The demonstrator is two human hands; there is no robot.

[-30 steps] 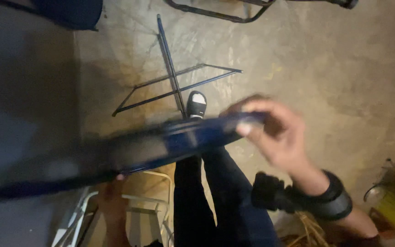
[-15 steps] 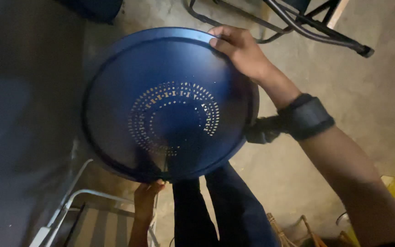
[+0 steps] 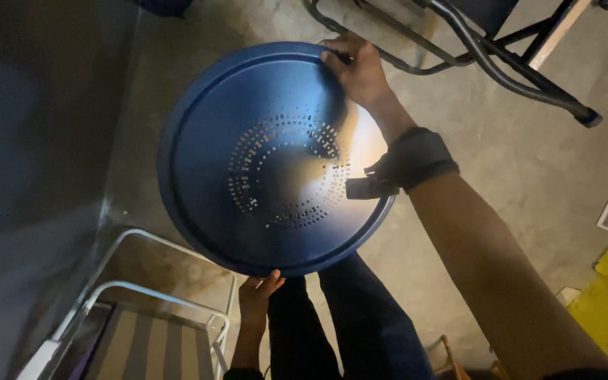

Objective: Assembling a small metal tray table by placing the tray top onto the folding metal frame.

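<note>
Blue round perforated tray (image 3: 248, 141), rimmed, gripped at opposite edges by both hands.

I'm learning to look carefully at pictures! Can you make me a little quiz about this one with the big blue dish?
1. True or false: the blue dish has small holes in its middle.
2. Which hand grips the far rim? A) right hand B) left hand
3. What is strapped round the right wrist?

Key: 1. True. 2. A; the left hand holds the near rim. 3. A black wristband.
</note>
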